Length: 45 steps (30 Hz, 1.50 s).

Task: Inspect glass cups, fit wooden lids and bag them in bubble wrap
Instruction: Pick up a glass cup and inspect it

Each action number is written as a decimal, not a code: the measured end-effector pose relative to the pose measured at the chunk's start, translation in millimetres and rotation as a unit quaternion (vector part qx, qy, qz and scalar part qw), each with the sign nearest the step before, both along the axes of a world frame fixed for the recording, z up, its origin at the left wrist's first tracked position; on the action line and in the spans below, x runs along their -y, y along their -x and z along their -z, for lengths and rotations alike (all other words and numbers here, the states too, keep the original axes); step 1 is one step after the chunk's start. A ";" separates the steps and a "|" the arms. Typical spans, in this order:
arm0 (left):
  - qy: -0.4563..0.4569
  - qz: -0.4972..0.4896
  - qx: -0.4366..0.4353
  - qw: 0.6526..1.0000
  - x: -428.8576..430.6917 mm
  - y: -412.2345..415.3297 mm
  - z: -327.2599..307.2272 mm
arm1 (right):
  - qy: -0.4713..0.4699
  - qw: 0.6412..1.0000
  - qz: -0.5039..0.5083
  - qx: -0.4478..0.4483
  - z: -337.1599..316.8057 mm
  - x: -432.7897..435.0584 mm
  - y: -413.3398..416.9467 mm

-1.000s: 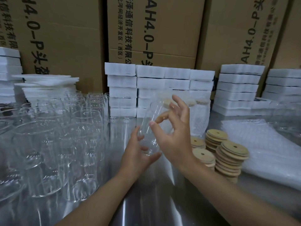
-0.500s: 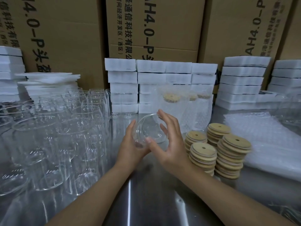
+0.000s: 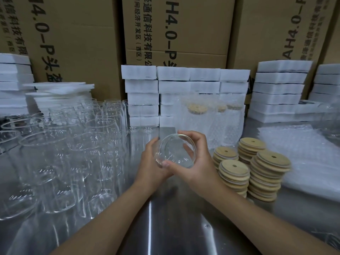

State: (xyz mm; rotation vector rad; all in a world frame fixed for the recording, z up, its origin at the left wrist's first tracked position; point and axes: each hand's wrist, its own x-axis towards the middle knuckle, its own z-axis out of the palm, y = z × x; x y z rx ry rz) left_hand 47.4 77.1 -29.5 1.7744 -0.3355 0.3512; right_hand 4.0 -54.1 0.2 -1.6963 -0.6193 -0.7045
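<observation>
Over the steel table (image 3: pixel 165 218), the left hand (image 3: pixel 152 162) and right hand (image 3: pixel 198 162) together grasp one glass cup (image 3: pixel 175 150), tilted with its open mouth toward the camera, which I judge to be the inspection step. Next comes a wooden lid from the stacks (image 3: pixel 253 168) just right of the hands, which likely needs the right hand freed. Beyond lie flat bubble wrap bags (image 3: pixel 298 153), bare cups (image 3: pixel 73 144) at left and already bagged cups (image 3: pixel 207 124) behind.
</observation>
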 end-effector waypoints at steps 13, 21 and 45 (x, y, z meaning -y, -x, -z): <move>-0.076 -0.037 0.045 0.995 2.3 3.4 0.5 | -0.113 0.994 0.000 -0.007 -3.2 -0.3 -2.4; -0.090 -0.037 0.039 0.994 1.5 1.8 1.1 | -0.131 0.991 0.031 -0.028 -7.4 2.4 -0.6; -0.059 -0.060 0.020 0.996 -0.2 11.6 -7.9 | 0.011 1.000 -0.004 0.002 -3.0 0.3 6.1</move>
